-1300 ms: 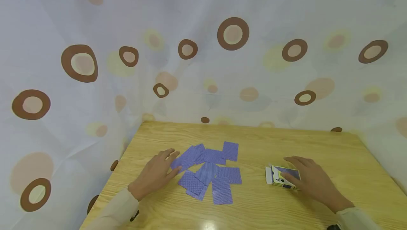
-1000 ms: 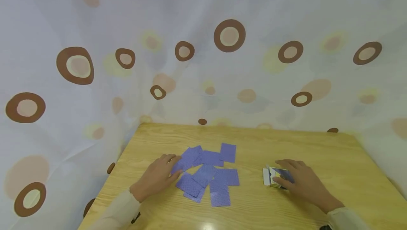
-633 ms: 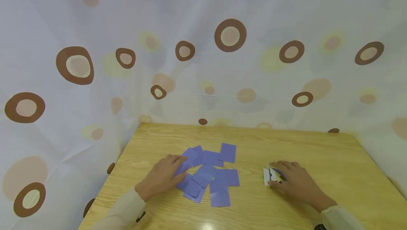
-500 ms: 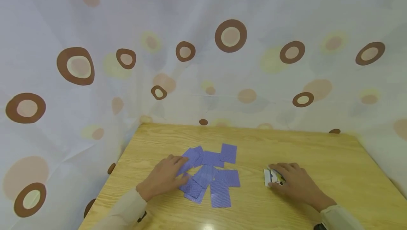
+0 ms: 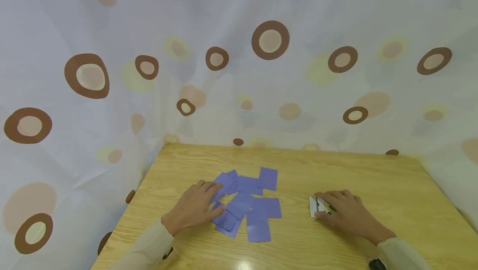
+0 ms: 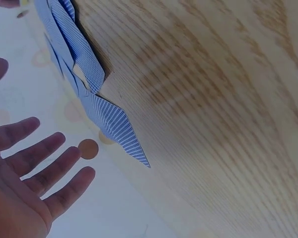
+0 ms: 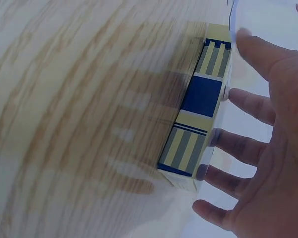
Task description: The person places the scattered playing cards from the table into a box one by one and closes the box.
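Observation:
Several playing cards [image 5: 258,225] with blue-patterned backs lie face down in a loose, overlapping spread left of the table's middle. My left hand [image 5: 193,205] is over the left side of that spread. In the left wrist view, its fingers [image 6: 72,191] are apart and hold nothing, with the cards [image 6: 109,116] beyond them. On the right lies a playing-card box [image 5: 320,205], its white end flap pointing left. My right hand [image 5: 347,212] covers most of it from above. Seen from the right wrist, the fingers [image 7: 243,148] are spread along the box's striped side [image 7: 202,96], not curled round it.
The wooden table [image 5: 291,249] bears both the cards and the box. A pale curtain [image 5: 239,75] with brown circles hangs behind the table and along its sides.
My left hand has shifted a little right over the cards. My right hand has slid left and covers more of the box. The cards and box lie about where they were.

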A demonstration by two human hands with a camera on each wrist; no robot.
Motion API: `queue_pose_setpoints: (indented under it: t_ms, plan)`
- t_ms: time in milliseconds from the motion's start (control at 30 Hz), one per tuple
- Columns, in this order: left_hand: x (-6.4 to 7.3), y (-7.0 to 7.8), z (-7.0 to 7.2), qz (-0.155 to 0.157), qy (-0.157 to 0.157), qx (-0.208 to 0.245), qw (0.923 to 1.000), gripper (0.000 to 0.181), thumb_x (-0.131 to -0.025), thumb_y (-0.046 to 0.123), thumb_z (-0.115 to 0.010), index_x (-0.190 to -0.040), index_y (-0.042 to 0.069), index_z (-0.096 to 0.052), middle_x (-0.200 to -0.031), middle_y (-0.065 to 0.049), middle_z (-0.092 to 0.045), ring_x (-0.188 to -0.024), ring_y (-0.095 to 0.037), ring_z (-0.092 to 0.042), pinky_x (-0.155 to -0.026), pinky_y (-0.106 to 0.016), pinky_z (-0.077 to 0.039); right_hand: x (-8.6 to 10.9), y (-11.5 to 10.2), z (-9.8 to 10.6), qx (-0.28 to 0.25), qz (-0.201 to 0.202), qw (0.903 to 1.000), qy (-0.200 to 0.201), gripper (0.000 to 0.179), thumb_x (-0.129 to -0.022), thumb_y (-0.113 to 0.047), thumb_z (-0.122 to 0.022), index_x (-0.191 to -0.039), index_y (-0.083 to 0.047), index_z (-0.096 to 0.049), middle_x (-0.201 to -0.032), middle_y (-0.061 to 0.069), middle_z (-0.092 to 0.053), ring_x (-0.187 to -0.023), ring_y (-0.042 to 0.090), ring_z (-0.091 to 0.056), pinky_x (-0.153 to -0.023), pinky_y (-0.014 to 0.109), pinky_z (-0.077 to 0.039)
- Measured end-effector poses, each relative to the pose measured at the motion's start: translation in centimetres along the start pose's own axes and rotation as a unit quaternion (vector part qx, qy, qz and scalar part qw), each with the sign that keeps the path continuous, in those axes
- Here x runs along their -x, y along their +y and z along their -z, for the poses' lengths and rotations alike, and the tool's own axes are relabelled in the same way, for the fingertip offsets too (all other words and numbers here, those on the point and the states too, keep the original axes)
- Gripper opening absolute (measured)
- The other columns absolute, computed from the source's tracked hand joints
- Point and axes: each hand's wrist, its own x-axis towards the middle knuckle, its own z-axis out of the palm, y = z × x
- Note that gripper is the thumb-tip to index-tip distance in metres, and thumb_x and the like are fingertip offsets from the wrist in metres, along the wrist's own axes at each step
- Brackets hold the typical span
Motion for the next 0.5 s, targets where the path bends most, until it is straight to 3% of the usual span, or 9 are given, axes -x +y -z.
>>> queue_pose_setpoints:
  t_ms: [233, 500]
  plan:
    - [-0.04, 0.15, -0.22, -0.001, 0.011, -0.002, 0.9999, 0.057, -0.096, 0.049, -0.064, -0.137, 0.009, -0.064, -0.13, -0.01, -0.066, -0.112, -0.028, -0.062, -0.087, -0.044, -0.056, -0.8, -0.25, -0.64, 0.04, 0.006, 0.9991, 0.015, 0.058, -0.093, -0.063, -0.066, -0.138, -0.026, -0.065, -0.128, 0.007, -0.067, -0.111, 0.041, -0.059, -0.084, 0.072, -0.045]
    - [-0.27, 0.36, -0.26, -0.005, 0.016, 0.004, 0.9999, 0.056, -0.096, 0.047, -0.066, -0.136, 0.008, -0.065, -0.13, -0.011, -0.066, -0.112, -0.03, -0.061, -0.086, -0.045, -0.056, -0.88, -0.28, -0.31, 0.049, 0.012, 0.9986, -0.011, 0.067, -0.088, -0.066, -0.069, -0.138, -0.022, -0.064, -0.132, 0.011, -0.063, -0.109, 0.045, -0.059, -0.08, 0.068, -0.048]
